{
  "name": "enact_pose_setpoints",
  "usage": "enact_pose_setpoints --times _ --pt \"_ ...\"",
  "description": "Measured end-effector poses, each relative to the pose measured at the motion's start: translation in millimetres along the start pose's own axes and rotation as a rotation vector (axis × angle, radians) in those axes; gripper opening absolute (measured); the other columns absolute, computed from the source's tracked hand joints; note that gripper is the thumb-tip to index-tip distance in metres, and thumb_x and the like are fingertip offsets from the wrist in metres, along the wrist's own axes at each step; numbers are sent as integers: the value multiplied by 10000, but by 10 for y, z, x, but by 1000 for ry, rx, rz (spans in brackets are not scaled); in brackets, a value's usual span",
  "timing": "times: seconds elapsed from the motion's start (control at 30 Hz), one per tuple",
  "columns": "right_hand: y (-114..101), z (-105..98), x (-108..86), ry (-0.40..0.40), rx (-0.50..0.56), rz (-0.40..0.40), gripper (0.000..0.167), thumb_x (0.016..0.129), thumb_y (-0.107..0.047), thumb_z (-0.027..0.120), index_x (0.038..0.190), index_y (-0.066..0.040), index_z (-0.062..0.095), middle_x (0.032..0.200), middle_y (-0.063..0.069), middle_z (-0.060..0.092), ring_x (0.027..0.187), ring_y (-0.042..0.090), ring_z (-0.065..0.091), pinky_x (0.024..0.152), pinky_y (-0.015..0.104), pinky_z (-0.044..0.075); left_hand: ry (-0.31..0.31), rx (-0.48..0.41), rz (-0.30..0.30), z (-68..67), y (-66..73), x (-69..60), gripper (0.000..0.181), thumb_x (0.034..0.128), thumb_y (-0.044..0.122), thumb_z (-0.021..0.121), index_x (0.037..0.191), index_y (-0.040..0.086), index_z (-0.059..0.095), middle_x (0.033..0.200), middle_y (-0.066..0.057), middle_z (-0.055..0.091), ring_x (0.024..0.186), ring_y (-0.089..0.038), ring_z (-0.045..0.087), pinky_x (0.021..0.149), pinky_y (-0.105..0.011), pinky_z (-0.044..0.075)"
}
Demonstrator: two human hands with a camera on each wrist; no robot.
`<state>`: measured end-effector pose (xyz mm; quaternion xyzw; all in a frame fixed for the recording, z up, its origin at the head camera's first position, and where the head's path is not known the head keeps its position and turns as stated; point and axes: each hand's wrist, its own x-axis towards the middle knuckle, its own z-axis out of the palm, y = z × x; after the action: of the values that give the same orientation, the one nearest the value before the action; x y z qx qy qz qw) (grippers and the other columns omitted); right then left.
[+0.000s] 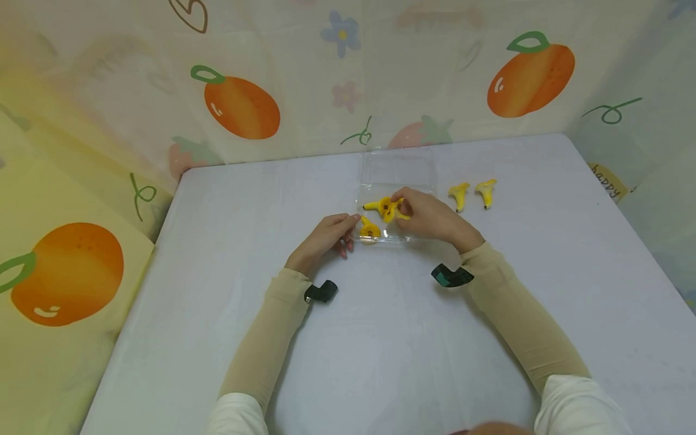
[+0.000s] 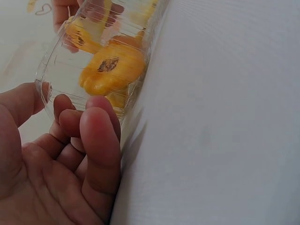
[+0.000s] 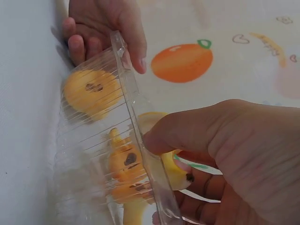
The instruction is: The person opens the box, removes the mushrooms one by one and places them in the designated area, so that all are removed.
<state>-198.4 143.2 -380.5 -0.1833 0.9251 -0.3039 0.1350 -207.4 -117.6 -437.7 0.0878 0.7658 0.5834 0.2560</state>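
Two hands at work on one box here. The left hand [image 1: 330,232] pinches the near-left corner of a clear plastic box [image 1: 405,239], and the right hand [image 1: 429,216] has thumb and fingers around a yellow trumpet-shaped piece [image 3: 174,171] inside it. Box sits on the white counter [image 1: 380,350], lid [image 1: 399,168] flopped open toward the printed cloth [image 1: 304,66] at the back. Two loose pieces [image 1: 486,194] lie just right of the box, near the right hand, flared ends to the back, skinny ends to the person, so long axes roughly front-to-back. In the box, the sideways piece [image 1: 380,206] points its stem left, and the corner piece [image 1: 370,229] turns its flared face toward the person.

From the head, the right hand blocks most of the held piece; the right wrist view shows its dark stem tip down among the fingers. The left wrist view has the ribbed clear wall in the way, but you do get the corner piece's dark-centred face [image 2: 111,65] close up.
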Motion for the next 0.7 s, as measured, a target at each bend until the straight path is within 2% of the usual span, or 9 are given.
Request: enact_pose_setpoints --times 0.13,0.4,0.7 --pt "-6 -9 -13 28 11 -14 476 931 -174 675 1366 -56 525 1025 108 577 914 252 531 792 352 463 6 -1 -5 13 6 0 419 1045 402 533 758 99 493 646 -20 579 594 -147 583 489 -245 533" --pt "-23 -48 -38 43 32 -12 489 939 -198 677 1381 -78 505 1139 144 630 1012 281 588 899 420 519 8 5 7 12 8 3 426 1047 394 532 747 95 482 644 -26 568 588 -144 570 479 -241 527" --pt "-8 -81 -58 65 35 -38 446 945 -190 664 1355 -75 534 1135 135 639 989 276 600 867 403 515 14 2 11 15 -1 17 421 1052 375 525 739 98 480 643 -28 551 568 -137 571 462 -237 517"
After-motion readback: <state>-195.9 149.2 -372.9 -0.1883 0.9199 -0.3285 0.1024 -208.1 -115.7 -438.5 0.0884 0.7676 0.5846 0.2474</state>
